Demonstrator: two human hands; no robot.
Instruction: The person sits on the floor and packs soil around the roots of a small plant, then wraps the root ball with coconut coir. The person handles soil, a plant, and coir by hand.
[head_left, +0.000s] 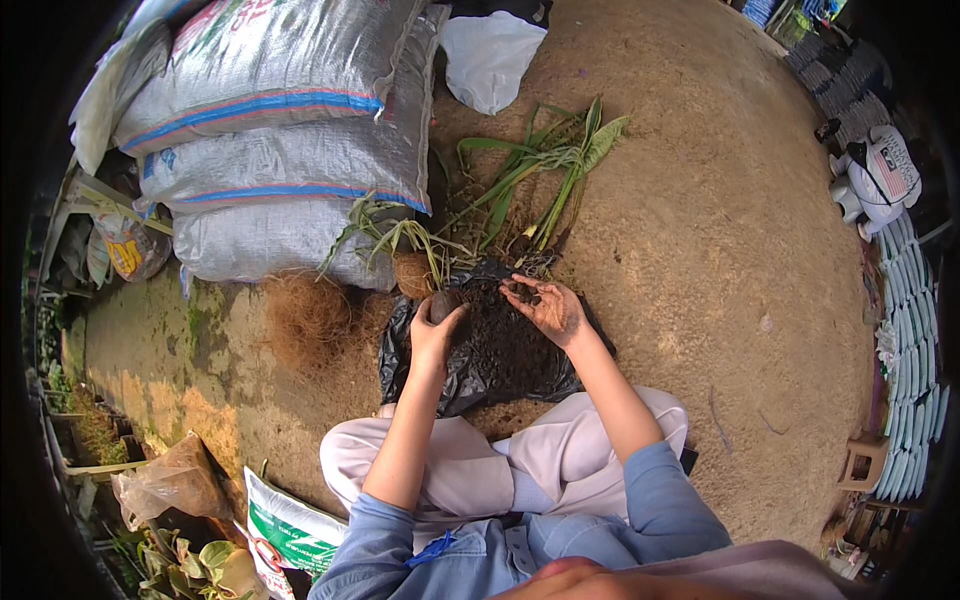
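Note:
My left hand (433, 330) is closed round a dark ball of soil (444, 306) at the left part of a black plastic sheet or bag (472, 386). My right hand (551, 311), palm up with fingers apart and curled, holds some dark crumbs of soil over the heap of dark soil (510, 349) on the plastic. Just beyond my left hand stands a brown fibre-wrapped ball (412, 275), with narrow-leaved green plants (409, 236) beside it. A tangle of brown fibre (306, 319) lies to the left. Uprooted long-leaved plants (555, 176) lie beyond the soil.
Stacked silvery woven sacks (277, 161) rise at the upper left. A white plastic bag (491, 60) lies beyond. At the lower left are a green and white sack (292, 525) and a clear bag (176, 480). A brown stool (862, 463) stands far right.

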